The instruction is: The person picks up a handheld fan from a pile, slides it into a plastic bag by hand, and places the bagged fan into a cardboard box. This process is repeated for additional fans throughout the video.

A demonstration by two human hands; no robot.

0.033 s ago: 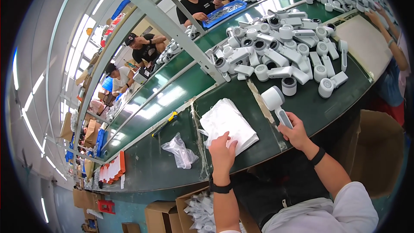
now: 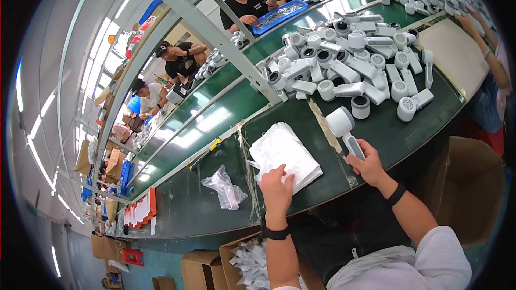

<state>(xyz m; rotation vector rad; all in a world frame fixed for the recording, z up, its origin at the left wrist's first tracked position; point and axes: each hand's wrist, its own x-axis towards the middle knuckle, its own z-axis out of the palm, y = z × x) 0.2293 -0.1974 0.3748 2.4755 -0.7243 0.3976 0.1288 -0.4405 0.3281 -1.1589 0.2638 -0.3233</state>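
My right hand (image 2: 367,162) is closed round the handle of a white handheld device with a round head (image 2: 339,122), like a small fan or hair dryer. Its head points up and away over the green table. To the left, a stack of flat white plastic bags (image 2: 285,150) lies near the table's front edge. My left hand (image 2: 277,189) is at the near left edge of this stack, thumb and forefinger apart, with nothing visible between them. A clear bag with a whitish thing inside (image 2: 226,189) lies left of that hand.
A large heap of similar white devices (image 2: 349,59) covers the back right of the green table (image 2: 183,212). A yellow-and-black cutter (image 2: 207,153) lies beyond the clear bag. A metal post (image 2: 226,43) rises behind. Cardboard boxes (image 2: 467,188) stand below; co-workers sit across and at right.
My left hand has shifted very slightly to the left at the bags. My right hand and the white device stay where they were.
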